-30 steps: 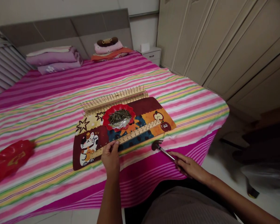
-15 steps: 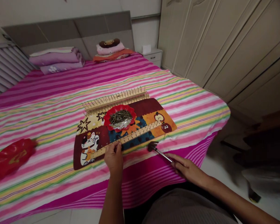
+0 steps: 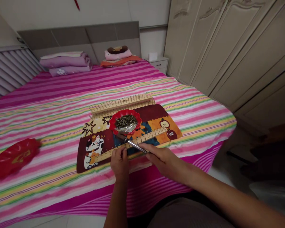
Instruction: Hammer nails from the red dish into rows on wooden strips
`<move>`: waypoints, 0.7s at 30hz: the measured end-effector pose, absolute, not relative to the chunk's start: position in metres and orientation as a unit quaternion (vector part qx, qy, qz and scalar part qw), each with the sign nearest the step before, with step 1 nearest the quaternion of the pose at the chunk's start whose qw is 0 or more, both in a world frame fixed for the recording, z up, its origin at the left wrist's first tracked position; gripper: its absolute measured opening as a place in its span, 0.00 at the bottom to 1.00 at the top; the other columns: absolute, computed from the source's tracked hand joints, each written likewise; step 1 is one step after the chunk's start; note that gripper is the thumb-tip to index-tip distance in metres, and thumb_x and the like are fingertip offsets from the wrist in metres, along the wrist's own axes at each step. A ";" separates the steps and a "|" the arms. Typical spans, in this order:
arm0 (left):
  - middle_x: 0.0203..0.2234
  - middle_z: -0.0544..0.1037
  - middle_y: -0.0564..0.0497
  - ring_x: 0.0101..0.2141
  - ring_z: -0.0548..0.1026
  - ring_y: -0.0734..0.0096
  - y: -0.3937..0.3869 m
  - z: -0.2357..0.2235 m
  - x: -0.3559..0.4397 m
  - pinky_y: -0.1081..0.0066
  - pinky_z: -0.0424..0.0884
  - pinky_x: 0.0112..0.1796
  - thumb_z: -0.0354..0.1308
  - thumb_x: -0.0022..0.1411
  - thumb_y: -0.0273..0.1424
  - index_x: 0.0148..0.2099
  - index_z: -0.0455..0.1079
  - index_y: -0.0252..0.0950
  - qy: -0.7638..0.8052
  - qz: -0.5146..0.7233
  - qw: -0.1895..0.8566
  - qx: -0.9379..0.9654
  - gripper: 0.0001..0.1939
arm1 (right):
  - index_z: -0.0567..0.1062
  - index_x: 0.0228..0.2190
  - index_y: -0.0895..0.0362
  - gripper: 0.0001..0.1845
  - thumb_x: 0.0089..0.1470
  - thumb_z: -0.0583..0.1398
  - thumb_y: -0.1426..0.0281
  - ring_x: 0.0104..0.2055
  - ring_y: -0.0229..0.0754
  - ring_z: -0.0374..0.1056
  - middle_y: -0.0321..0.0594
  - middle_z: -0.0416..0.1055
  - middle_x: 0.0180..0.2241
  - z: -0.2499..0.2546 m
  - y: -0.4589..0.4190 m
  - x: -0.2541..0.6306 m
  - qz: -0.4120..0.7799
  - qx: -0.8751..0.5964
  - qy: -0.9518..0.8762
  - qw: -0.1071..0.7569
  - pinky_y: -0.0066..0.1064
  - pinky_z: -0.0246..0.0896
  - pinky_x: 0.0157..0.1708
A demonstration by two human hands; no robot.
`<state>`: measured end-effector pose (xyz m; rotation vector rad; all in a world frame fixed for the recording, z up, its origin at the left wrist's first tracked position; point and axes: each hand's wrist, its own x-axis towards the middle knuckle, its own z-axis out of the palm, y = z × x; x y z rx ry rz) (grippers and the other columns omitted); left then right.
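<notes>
My right hand grips the handle of a claw hammer, its dark head held just above a wooden strip. Thin nails stand up in a row along this strip, which lies across a patterned mat. My left hand is closed in a pinch at the strip's near side, close under the hammer head; what its fingertips hold is too small to make out. Just behind the strip, a red scalloped dish holds a heap of loose nails.
More wooden strips bristling with nails lie along the mat's far edge. A red tray sits on the striped bedspread at left. Folded bedding is stacked by the headboard; wardrobes line the right.
My right hand has brought the hammer left and up, from beside the mat to over the strip near my left hand. My left hand stays at the strip; the view has shifted slightly.
</notes>
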<state>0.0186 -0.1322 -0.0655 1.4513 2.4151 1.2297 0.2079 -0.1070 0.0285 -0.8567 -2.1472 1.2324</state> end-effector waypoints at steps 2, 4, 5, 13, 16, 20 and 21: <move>0.31 0.73 0.49 0.36 0.69 0.68 -0.132 -0.065 0.019 0.69 0.65 0.39 0.48 0.59 0.33 0.34 0.69 0.38 0.791 0.385 0.034 0.474 0.09 | 0.65 0.54 0.49 0.24 0.57 0.48 0.75 0.38 0.39 0.69 0.38 0.74 0.41 0.026 -0.106 0.206 0.444 -0.318 -0.807 0.224 0.32 0.62 0.39; 0.30 0.72 0.49 0.36 0.69 0.68 -0.132 -0.065 0.019 0.69 0.64 0.39 0.47 0.59 0.33 0.33 0.68 0.38 0.794 0.373 0.032 0.478 0.09 | 0.67 0.52 0.50 0.23 0.57 0.49 0.74 0.34 0.38 0.68 0.38 0.75 0.37 0.024 -0.108 0.208 0.442 -0.327 -0.810 0.204 0.30 0.62 0.35; 0.30 0.72 0.49 0.36 0.69 0.68 -0.131 -0.066 0.019 0.69 0.64 0.39 0.47 0.59 0.33 0.32 0.68 0.38 0.794 0.374 0.030 0.479 0.09 | 0.67 0.52 0.50 0.22 0.57 0.49 0.74 0.31 0.37 0.67 0.37 0.75 0.34 0.024 -0.110 0.211 0.445 -0.332 -0.805 0.207 0.28 0.62 0.32; 0.33 0.73 0.48 0.37 0.70 0.67 -0.137 -0.061 0.017 0.67 0.65 0.41 0.48 0.59 0.35 0.38 0.70 0.37 0.780 0.409 0.060 0.470 0.11 | 0.67 0.54 0.52 0.23 0.56 0.51 0.66 0.28 0.38 0.66 0.36 0.73 0.29 -0.006 -0.128 0.274 0.506 -0.427 -0.721 0.206 0.28 0.62 0.30; 0.33 0.74 0.49 0.36 0.71 0.67 -0.139 -0.042 0.009 0.68 0.65 0.40 0.48 0.59 0.37 0.38 0.70 0.38 0.781 0.416 0.027 0.466 0.12 | 0.71 0.50 0.52 0.24 0.54 0.53 0.61 0.44 0.48 0.68 0.42 0.75 0.41 -0.037 -0.132 0.300 0.531 -0.481 -0.672 0.188 0.36 0.63 0.44; 0.33 0.75 0.49 0.36 0.71 0.66 -0.114 -0.011 -0.011 0.68 0.65 0.40 0.49 0.58 0.37 0.37 0.72 0.39 0.790 0.366 -0.026 0.491 0.12 | 0.73 0.48 0.55 0.28 0.49 0.55 0.54 0.41 0.49 0.69 0.46 0.75 0.39 -0.077 -0.138 0.319 0.554 -0.530 -0.610 0.202 0.36 0.64 0.40; 0.33 0.75 0.49 0.36 0.71 0.65 -0.103 -0.005 -0.015 0.67 0.65 0.40 0.49 0.58 0.36 0.37 0.73 0.39 0.790 0.332 -0.025 0.515 0.12 | 0.71 0.50 0.57 0.30 0.50 0.54 0.54 0.33 0.45 0.70 0.43 0.75 0.31 -0.084 -0.140 0.321 0.569 -0.539 -0.587 0.203 0.33 0.64 0.32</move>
